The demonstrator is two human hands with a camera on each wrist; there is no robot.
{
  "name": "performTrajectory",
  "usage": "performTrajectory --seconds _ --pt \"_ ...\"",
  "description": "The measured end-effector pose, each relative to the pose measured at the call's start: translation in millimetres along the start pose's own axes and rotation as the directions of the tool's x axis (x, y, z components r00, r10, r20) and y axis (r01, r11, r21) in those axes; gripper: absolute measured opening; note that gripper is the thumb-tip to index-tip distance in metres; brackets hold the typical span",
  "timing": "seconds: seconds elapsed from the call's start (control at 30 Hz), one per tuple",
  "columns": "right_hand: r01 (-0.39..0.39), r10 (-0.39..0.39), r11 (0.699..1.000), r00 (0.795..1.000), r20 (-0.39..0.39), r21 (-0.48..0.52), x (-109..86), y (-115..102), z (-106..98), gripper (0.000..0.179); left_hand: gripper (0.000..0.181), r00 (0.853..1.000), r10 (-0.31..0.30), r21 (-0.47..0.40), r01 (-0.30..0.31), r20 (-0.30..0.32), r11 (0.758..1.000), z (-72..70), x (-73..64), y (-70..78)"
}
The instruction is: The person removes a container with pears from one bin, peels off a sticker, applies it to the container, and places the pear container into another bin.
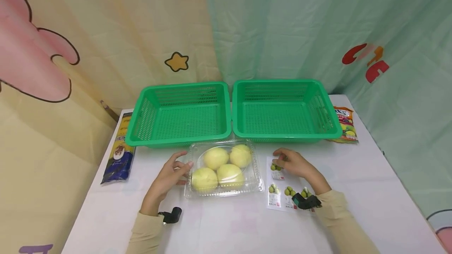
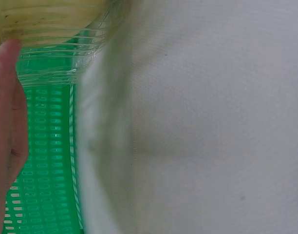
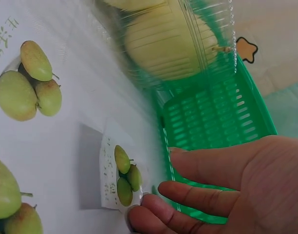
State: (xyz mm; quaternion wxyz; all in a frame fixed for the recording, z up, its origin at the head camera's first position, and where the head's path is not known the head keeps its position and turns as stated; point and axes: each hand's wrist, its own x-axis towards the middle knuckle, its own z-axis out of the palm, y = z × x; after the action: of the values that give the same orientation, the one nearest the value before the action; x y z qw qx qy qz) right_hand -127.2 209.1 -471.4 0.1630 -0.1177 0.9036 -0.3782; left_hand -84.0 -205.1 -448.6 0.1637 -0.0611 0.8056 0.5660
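A clear plastic clamshell box point(image 1: 259, 179) holding several yellow-green round fruits point(image 1: 216, 158) sits on the table below the baskets. My left hand point(image 1: 167, 179) rests at its left side, with a fingertip against the ribbed plastic in the left wrist view. To the right lies a white sheet of fruit stickers point(image 1: 279, 195). Over its top part my right hand point(image 1: 294, 164) holds a small sticker point(image 3: 122, 170) by its edge with the fingertips. The sticker stands up from the sheet and casts a shadow. How the right thumb bears on it is unclear.
Two green plastic baskets point(image 1: 178, 141) point(image 1: 286, 135) stand side by side at the back. A blue and yellow packet point(image 1: 120, 156) lies at the left, an orange candy bag point(image 1: 347, 128) behind the right basket's side. Curtains hang around the table.
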Motion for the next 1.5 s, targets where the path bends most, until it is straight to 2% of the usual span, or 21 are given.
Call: performTrajectory --seconds 0.4,0.87,1.0,1.3,1.5 --pt "-0.025 0.026 0.998 1.0 -0.005 0.063 7.5 7 9 0.025 0.068 0.999 -0.027 -0.025 0.026 -0.017 0.999 -1.4 -1.4 -8.0" --pt "-0.023 0.024 0.999 0.997 -0.07 0.027 -0.8 7 11 0.021 0.067 1.0 -0.013 -0.028 0.013 -0.004 1.0 0.3 1.0 -1.5" --pt "-0.006 0.009 0.999 0.997 -0.081 0.038 -2.3 6 11 0.018 0.067 1.0 -0.009 -0.027 0.009 -0.011 1.0 0.0 1.2 -1.0" --pt "-0.025 0.032 0.996 0.997 -0.076 0.086 -5.8 5 12 0.015 0.065 1.0 -0.009 -0.021 0.009 -0.019 1.0 0.2 3.0 -1.2" --pt "0.022 -0.014 0.996 0.996 -0.086 0.085 -11.9 1 8 0.009 0.065 0.999 -0.027 -0.012 0.026 -0.023 1.0 2.6 2.6 -1.4"
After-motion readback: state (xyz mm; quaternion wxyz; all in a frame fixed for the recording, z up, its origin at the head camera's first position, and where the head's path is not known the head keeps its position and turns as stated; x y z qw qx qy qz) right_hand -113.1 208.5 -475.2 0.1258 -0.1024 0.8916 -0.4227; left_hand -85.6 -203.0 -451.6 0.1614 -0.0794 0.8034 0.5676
